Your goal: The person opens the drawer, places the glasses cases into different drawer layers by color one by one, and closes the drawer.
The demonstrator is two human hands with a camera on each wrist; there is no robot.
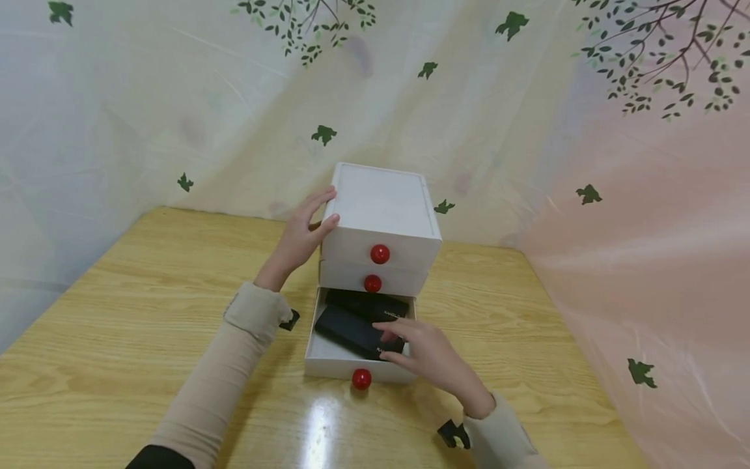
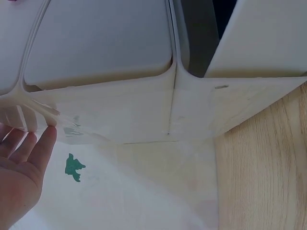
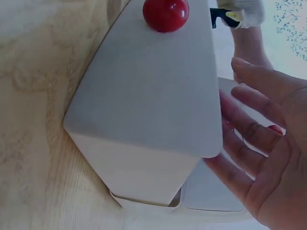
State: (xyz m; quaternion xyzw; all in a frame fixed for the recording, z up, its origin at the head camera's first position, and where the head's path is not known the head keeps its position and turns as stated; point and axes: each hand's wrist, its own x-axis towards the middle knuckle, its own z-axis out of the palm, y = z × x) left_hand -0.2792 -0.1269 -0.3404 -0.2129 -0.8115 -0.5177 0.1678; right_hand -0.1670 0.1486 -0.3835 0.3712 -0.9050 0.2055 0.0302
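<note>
A small white cabinet stands on the table with its upper two drawers closed. Its bottom drawer is pulled out toward me and contains a black case overlapping another black case, both with small pale lettering. My left hand rests on the cabinet's left side near the top; in the left wrist view its fingers touch the side wall. Over the drawer's right part, my right hand has fingers and thumb spread at the nearer case's right end. The right wrist view hides the contact behind the drawer front.
Round red knobs sit on the drawer fronts, the lowest knob nearest me. The wooden table extends to both sides of the cabinet. Behind and to the right hangs a pale sheet printed with green leaves.
</note>
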